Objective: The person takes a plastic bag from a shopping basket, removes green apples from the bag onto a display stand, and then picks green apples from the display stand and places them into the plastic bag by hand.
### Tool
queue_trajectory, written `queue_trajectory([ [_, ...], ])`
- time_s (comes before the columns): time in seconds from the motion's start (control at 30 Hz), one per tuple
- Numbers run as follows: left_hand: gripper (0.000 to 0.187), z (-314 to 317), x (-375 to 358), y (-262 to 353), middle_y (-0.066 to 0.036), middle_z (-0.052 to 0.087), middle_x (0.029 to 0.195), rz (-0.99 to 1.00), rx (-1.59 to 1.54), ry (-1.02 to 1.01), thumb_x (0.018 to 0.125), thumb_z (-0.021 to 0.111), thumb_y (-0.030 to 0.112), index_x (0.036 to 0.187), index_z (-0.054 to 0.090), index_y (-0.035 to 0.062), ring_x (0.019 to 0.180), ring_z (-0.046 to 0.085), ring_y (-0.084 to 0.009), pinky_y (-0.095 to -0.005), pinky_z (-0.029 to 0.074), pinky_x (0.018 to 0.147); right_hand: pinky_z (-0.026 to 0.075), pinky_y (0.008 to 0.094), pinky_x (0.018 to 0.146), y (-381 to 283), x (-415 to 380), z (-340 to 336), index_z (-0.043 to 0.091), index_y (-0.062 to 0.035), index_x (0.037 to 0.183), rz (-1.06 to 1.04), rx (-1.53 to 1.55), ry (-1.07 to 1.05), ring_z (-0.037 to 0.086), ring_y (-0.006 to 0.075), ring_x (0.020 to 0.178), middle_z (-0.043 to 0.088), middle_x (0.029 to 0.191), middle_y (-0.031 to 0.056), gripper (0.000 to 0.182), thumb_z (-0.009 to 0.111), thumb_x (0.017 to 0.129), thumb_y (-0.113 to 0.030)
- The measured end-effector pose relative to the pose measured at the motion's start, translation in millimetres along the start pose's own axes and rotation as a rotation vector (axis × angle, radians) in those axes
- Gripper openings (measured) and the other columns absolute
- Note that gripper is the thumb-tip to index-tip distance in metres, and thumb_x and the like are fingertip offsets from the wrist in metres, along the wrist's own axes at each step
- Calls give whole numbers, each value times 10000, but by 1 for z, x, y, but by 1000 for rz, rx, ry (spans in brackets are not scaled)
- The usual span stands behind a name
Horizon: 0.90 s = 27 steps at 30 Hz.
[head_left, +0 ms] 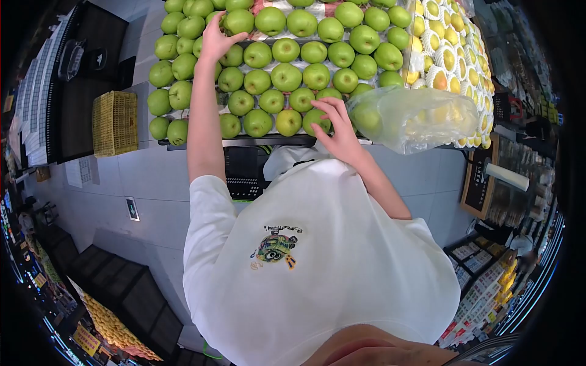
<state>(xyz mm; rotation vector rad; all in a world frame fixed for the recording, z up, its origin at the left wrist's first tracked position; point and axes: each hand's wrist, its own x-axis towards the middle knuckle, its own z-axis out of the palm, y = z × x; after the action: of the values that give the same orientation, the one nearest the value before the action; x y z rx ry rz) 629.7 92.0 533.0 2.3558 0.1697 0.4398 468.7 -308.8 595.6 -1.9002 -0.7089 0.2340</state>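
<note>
Rows of green apples (285, 77) fill the display in front of me. My left hand (218, 40) reaches to the back left, its thumb and fingers curved round a green apple (238, 22) that sits among the others. Nearer to me, my right hand (338, 129) rests at the front rows with its fingers spread, touching or just above a green apple (317, 121). Right beside that hand, a clear plastic bag (415, 119) lies over the front edge with a green apple (367, 118) inside it.
Yellow fruit in white foam nets (448, 58) fills the right side of the display. A yellow basket (115, 124) stands on the floor at left, near a dark counter (79, 91). A black signboard (478, 183) is at right; dark crates (125, 287) stand at lower left.
</note>
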Motion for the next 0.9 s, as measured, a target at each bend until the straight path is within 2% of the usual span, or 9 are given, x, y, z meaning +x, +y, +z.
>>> queue_trajectory([
  [0.07,1009,-6,-3,6,-217,562,1457,-83,-75,-53,665,976,397,1480,481,65,1193,666,-338,-439,581,969,504,380,997,-1,1,0,535,-111,1432,1,-1,3,516,311,1267,443,1382,157,552,695,912,-17],
  [0.17,1012,-11,-6,4,-225,562,1456,-57,-140,-64,674,976,376,1490,468,58,1218,655,-353,-441,575,991,514,367,976,0,1,0,551,-103,1418,-12,6,18,534,305,1241,460,1368,156,533,689,912,-6],
  [0.33,1004,-21,-12,17,-235,571,1443,-53,-29,-64,681,975,362,1483,467,33,1220,656,-340,-441,570,996,533,354,932,5,-1,2,579,-87,1387,-41,34,65,577,288,1170,501,1329,151,496,674,911,15],
  [0.4,996,-18,-13,22,-239,579,1432,-61,-18,-58,681,975,362,1473,476,23,1212,661,-331,-434,568,994,551,339,905,5,0,3,596,-48,1350,-47,57,86,587,242,1140,516,1310,137,463,652,907,73],
  [0.5,973,-3,-10,21,-226,621,1331,-3,-10,-24,661,982,370,1429,507,7,1139,680,-325,-409,565,965,539,348,914,4,0,5,587,-82,1373,-39,63,77,601,271,1118,508,1322,147,485,659,908,34],
  [0.57,929,14,-8,7,-228,658,1286,19,-33,104,671,979,360,1395,532,-13,1145,678,-322,-402,557,968,541,345,907,2,2,7,594,-80,1363,-60,72,90,604,269,1109,513,1315,146,475,656,907,38],
  [0.6,929,17,-8,5,-228,658,1286,22,-35,101,671,979,360,1395,532,-13,1145,678,-322,-402,557,968,543,342,900,2,3,7,602,-78,1353,-82,83,96,607,267,1099,518,1308,145,466,653,906,41],
  [0.67,887,18,-9,-2,-211,640,1315,30,-101,101,720,965,328,1404,517,-16,1138,675,-255,-375,584,916,545,342,896,2,2,7,608,-75,1343,-77,79,114,611,265,1090,527,1295,144,456,649,905,44],
  [0.9,882,8,-11,-2,-208,570,1411,-18,-210,-32,762,944,243,1447,449,-6,1142,669,-257,-374,590,935,543,340,886,4,2,4,619,-73,1326,-71,85,175,631,253,1051,552,1252,138,437,644,906,45],
])
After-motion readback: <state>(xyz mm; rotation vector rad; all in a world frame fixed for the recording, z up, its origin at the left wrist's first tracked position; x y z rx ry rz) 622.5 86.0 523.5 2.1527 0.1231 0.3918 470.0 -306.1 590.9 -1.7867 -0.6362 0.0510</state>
